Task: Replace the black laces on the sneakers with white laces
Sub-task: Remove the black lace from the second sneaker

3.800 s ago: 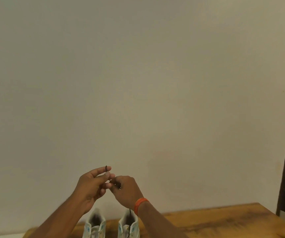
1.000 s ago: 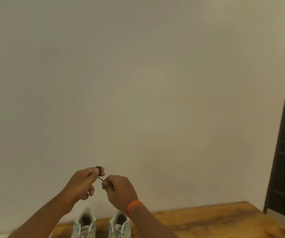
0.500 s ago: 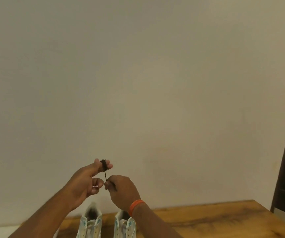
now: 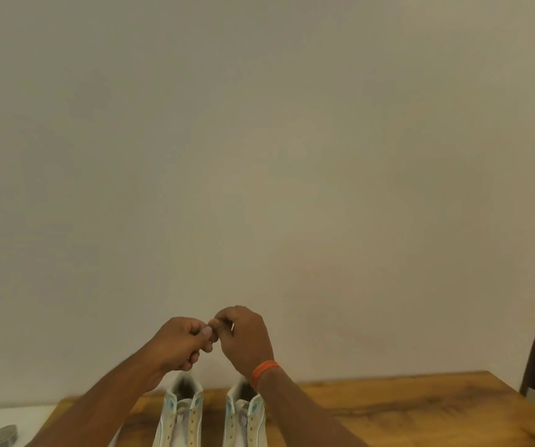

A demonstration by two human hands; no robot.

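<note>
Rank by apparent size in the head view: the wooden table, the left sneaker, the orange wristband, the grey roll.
1. wooden table
2. left sneaker, cut off by the frame
3. grey roll, also cut off
4. orange wristband, close to the roll, so unsure

2 white sneakers (image 4: 179,417) with pale blue accents are standing side by side, unlaced, at the table's (image 4: 388,411) near edge.

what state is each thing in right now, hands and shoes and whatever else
left hand: fingers curled, fingertips meeting the right hand's
right hand: fingers curled, raised above the sneakers
left sneaker: upright on the table, eyelets bare
right sneaker: upright, eyelets bare
black lace: not visible
wooden table: bears both sneakers
</note>
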